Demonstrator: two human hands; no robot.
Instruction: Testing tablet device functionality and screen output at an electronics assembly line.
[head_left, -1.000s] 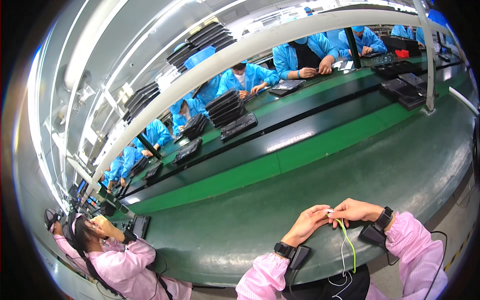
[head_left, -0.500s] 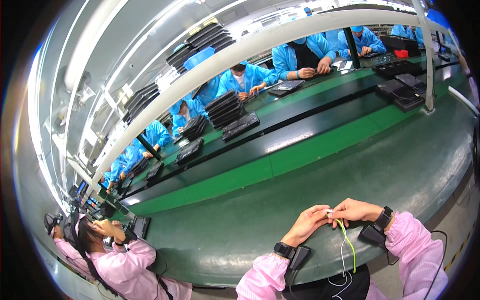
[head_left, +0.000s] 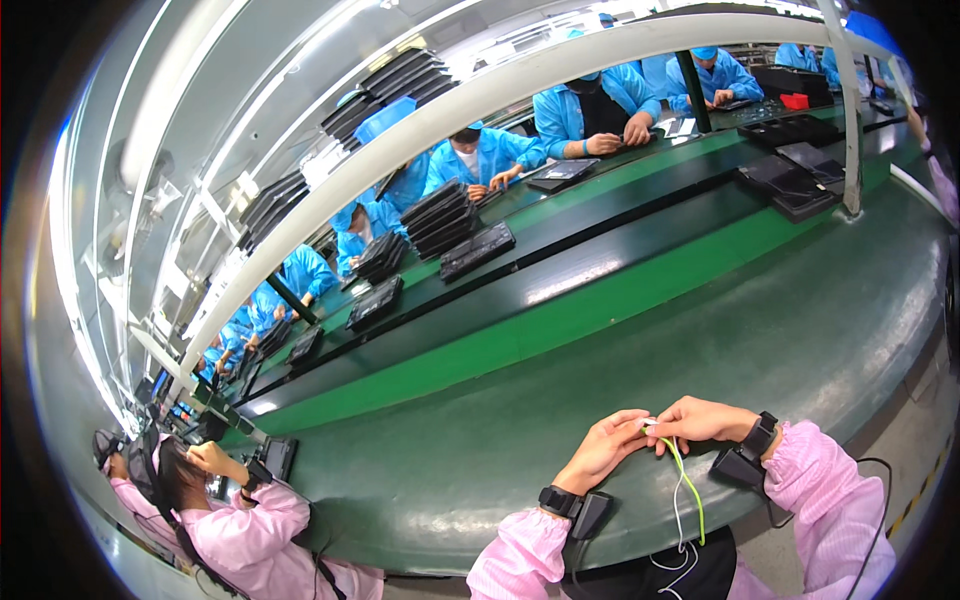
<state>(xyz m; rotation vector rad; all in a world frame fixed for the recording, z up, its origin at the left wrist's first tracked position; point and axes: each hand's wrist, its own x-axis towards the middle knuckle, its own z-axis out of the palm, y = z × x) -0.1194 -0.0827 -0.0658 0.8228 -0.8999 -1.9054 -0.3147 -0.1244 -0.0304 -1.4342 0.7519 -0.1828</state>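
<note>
My left hand [head_left: 606, 450] and my right hand [head_left: 708, 420] meet over the near edge of the green table, fingertips pinched together. Between them is a thin cord with a yellow-green strand [head_left: 699, 495] and a white strand [head_left: 677, 505]. A small white piece [head_left: 651, 423] shows at the fingertips, mostly covered by them. Both strands hang down past the table edge, and the white one loops over my dark lap. Each wrist wears a black strap, with a black box beside it.
The curved green tabletop [head_left: 480, 440] spreads ahead of my hands. Beyond runs a conveyor with stacked black trays [head_left: 440, 220] and dark flat devices [head_left: 478, 250]. A white rail [head_left: 420, 130] crosses above. People in blue work opposite; a person in pink [head_left: 245, 520] sits at left.
The whole view has shifted slightly. My hands stay pinched together on the cord with only small finger movement, and the strands hang much as before.
</note>
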